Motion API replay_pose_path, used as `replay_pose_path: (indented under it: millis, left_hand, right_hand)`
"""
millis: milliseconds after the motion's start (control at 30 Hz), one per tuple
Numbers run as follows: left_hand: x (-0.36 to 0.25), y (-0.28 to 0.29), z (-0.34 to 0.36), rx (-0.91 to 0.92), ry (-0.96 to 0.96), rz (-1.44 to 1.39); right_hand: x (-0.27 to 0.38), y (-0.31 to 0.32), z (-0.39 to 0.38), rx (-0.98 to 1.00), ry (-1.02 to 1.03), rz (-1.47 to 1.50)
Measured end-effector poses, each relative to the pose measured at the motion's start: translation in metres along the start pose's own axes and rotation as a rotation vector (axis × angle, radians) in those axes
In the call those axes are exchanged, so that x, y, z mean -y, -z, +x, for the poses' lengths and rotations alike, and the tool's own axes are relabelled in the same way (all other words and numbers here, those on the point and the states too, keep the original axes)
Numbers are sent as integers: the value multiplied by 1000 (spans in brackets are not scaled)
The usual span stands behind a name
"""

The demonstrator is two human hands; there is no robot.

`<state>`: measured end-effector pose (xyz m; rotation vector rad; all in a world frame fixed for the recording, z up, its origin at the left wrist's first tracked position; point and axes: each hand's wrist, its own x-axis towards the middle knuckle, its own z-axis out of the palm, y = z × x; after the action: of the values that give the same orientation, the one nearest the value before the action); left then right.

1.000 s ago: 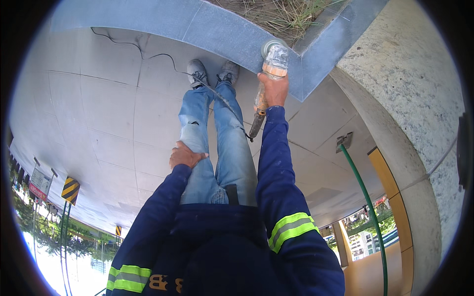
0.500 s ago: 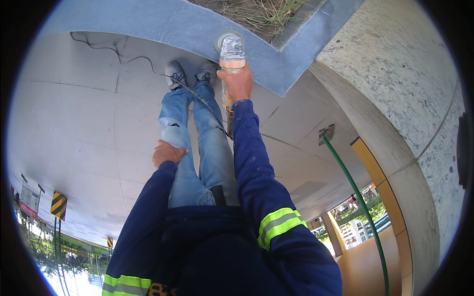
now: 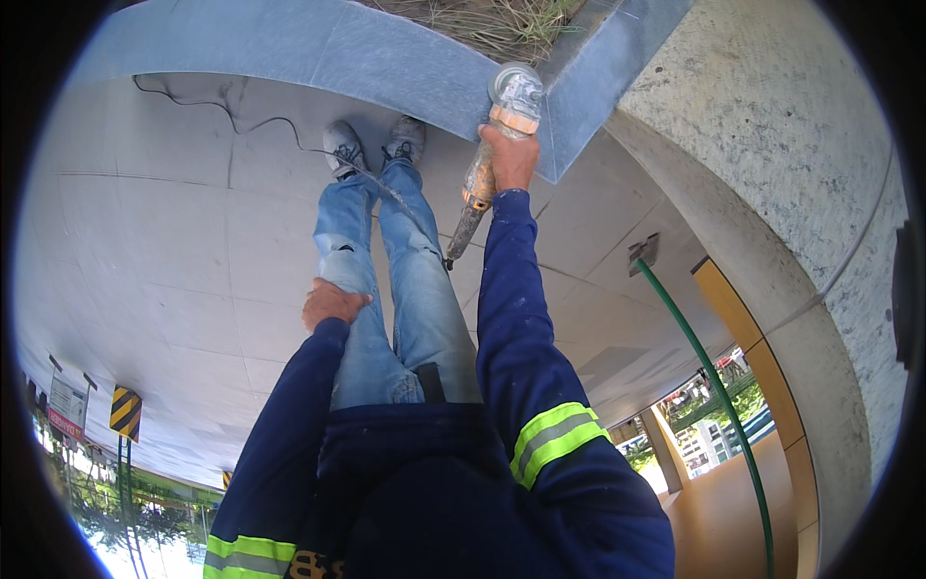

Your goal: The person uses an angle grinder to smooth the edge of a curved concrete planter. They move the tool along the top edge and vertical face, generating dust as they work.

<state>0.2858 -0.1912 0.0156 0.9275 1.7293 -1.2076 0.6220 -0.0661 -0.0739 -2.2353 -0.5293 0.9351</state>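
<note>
My right hand point(image 3: 513, 154) grips a dusty, orange-banded angle grinder point(image 3: 480, 174), whose disc head point(image 3: 515, 89) sits over the blue-grey stone edging point(image 3: 395, 53) of a planter, close to its corner. A black cord point(image 3: 265, 124) runs from the grinder's tail across my legs and over the paving. My left hand point(image 3: 330, 305) is wrapped over my left thigh in faded jeans point(image 3: 345, 232).
Dry grass point(image 3: 497, 24) fills the planter. A curved, speckled concrete surface point(image 3: 762, 116) bounds the right side, with a green pole point(image 3: 714, 376) on a base plate and ochre panels point(image 3: 752, 347) nearby. Grey paving point(image 3: 154, 241) spreads leftward toward a striped hazard board point(image 3: 126, 413).
The grinder in my right hand swung left along the edging, then came back right toward the corner. The whole view has shifted somewhat. My left hand stayed on my leg.
</note>
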Motion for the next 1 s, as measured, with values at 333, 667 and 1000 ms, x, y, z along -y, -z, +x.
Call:
replay_pose_path:
  millis: [333, 667, 1000]
  left_hand:
    - [-9, 13, -7, -18, -14, 49]
    - [-7, 19, -5, -41, -49, 61]
    - [-6, 24, -3, -20, -56, 73]
  right_hand:
    - [88, -95, -30, 243, -78, -383]
    - [43, -27, -41, 117, -239, -300]
    - [-34, 37, -13, -181, -205, 82]
